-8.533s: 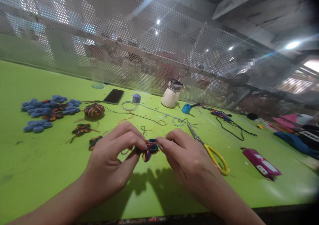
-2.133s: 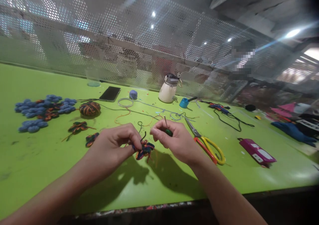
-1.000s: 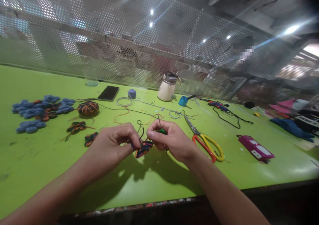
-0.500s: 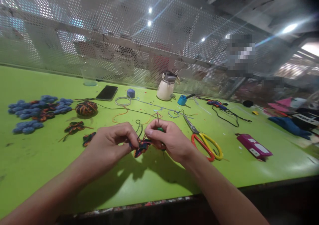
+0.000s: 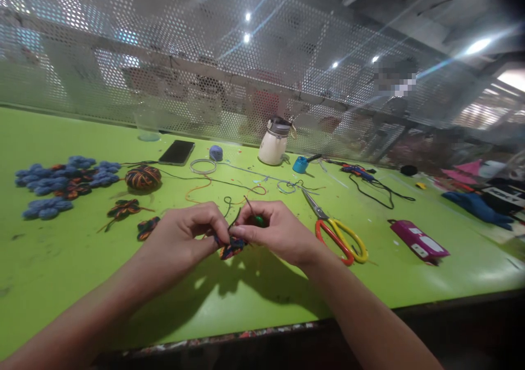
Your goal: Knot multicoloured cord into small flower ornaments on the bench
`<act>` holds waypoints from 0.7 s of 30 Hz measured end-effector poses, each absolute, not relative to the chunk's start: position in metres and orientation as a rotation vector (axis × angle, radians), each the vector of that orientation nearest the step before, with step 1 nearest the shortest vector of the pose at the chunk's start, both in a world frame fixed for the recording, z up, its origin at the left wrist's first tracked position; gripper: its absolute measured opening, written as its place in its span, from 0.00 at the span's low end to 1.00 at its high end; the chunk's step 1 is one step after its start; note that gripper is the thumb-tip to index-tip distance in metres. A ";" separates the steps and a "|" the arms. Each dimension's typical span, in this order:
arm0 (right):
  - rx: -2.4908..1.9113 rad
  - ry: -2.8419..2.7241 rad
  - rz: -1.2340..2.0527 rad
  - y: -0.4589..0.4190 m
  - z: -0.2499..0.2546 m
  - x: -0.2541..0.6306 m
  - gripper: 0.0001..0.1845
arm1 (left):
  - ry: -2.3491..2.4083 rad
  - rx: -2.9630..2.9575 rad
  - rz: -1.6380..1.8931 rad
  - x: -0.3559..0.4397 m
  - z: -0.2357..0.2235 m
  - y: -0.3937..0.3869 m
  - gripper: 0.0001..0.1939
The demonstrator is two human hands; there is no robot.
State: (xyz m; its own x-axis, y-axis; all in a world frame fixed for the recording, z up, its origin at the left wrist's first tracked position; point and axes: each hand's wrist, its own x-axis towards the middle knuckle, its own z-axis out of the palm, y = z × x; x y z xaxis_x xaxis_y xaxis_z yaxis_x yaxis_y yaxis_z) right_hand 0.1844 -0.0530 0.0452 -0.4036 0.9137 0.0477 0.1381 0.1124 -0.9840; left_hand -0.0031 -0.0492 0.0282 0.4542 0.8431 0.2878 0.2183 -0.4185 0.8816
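Between thumb and fingers, my left hand point(image 5: 186, 233) pinches a small multicoloured crochet flower point(image 5: 233, 247). A dark yarn tail sticks up from it. My right hand point(image 5: 279, 230) is closed around a crochet hook point(image 5: 259, 221) with a green handle, its thin shaft pointing up and left. The right thumb and fingertip meet at the flower's upper edge, and they hide the stitches there. Beside my left hand lie a multicoloured crochet piece point(image 5: 147, 228) and another multicoloured flower point(image 5: 125, 209) with loose tails. A ball of variegated yarn point(image 5: 143, 178) rests behind them.
Blue crochet flowers point(image 5: 47, 208) lie at the left. Scissors point(image 5: 334, 228) lie right of my right hand, with a magenta box-like object point(image 5: 418, 241) beyond. A phone point(image 5: 176, 152), a blue yarn ball point(image 5: 215, 152), a bottle point(image 5: 274, 143) and a glue gun point(image 5: 359, 172) stand or lie farther back.
The crochet hook was not visible in my right hand at first; later it shows there. My right hand has since moved left to the flower, from a small gap to touching it.
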 end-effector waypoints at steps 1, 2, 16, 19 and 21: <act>-1.023 -1.630 1.389 -0.053 0.044 0.183 0.14 | 0.888 1.893 0.966 -0.003 0.028 -0.049 0.08; -1.005 -1.578 1.428 -0.053 0.043 0.182 0.15 | 0.882 1.895 0.964 -0.003 0.028 -0.049 0.08; -0.722 -1.297 1.628 -0.057 0.040 0.185 0.11 | 0.859 1.945 0.985 -0.003 0.032 -0.052 0.09; -0.742 -1.276 1.625 -0.055 0.038 0.183 0.12 | 0.873 1.968 0.975 -0.003 0.032 -0.052 0.09; -0.781 -1.258 1.620 -0.053 0.036 0.181 0.13 | 0.873 1.963 0.958 -0.003 0.032 -0.052 0.08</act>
State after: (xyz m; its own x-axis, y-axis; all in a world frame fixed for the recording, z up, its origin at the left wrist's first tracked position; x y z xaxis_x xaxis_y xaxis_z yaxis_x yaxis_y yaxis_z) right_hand 0.1813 -0.0532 0.0364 -0.3839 0.9221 0.0489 -0.2759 -0.0640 -0.9591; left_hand -0.0026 -0.0524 0.0317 0.4828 0.8169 0.3157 0.2391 -0.4697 0.8498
